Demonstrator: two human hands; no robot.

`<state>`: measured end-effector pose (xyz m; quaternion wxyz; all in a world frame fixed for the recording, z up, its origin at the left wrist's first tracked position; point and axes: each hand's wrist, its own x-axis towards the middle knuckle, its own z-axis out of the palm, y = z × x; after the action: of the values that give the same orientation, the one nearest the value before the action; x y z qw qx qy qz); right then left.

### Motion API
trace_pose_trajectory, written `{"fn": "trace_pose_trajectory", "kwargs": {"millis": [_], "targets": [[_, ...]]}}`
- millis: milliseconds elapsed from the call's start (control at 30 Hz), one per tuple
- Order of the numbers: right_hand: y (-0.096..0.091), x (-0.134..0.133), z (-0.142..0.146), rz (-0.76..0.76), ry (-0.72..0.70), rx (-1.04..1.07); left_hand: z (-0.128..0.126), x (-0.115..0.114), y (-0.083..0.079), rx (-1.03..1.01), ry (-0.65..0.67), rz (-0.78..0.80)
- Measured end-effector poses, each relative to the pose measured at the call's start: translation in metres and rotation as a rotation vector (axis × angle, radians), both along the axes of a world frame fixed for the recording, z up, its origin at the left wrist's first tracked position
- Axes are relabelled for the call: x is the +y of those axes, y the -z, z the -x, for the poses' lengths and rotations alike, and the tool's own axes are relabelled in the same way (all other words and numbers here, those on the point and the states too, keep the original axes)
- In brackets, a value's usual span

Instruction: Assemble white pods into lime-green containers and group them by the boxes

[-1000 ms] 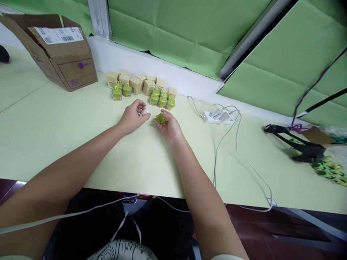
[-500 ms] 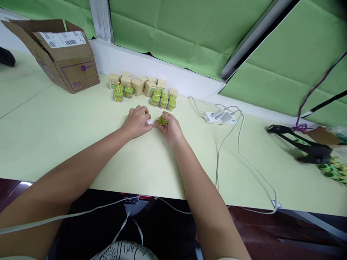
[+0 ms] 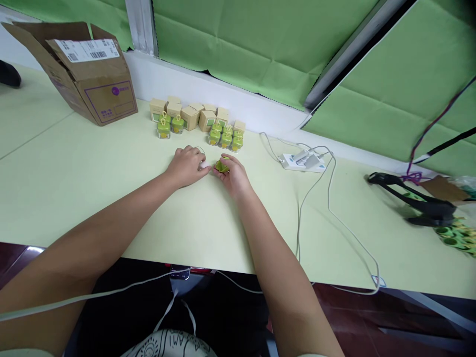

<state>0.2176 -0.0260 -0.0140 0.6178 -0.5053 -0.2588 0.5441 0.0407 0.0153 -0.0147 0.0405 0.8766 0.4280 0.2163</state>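
Observation:
My left hand (image 3: 188,166) is closed over the table, its fingers wrapped round a small white piece (image 3: 204,164) whose kind is hard to make out. Just to its right, my right hand (image 3: 234,174) grips a green lid (image 3: 222,165), tilted between thumb and fingers. The two hands almost touch. Behind them stand several small clear jars with green looped lids, one group at the left (image 3: 163,129) and another at the right (image 3: 225,140). Small tan cardboard boxes (image 3: 190,118) are lined up behind the jars.
At the back left stands an open cardboard carton (image 3: 107,101). A white power strip (image 3: 303,161) with plugs lies to the right, its cables trailing to the front edge. Farther right are a black stand-like object (image 3: 420,201) and green patterned material (image 3: 457,235).
My left thumb has shifted slightly, and less of the white piece shows. The right hand keeps its grip on the green lid. The view has moved a little.

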Motion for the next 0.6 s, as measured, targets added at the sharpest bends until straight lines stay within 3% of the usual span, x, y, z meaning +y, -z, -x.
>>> {"fn": "trace_pose_trajectory", "kwargs": {"millis": [333,600], "targets": [[0.002,0.0001,0.0021,0.003,0.011,-0.023,-0.0036,-0.0034,-0.002,0.087,0.022,-0.042],[0.0014,-0.0012,0.0048,-0.013,-0.024,-0.003,-0.0073,-0.0017,-0.0044,0.123,-0.066,-0.011]]}}
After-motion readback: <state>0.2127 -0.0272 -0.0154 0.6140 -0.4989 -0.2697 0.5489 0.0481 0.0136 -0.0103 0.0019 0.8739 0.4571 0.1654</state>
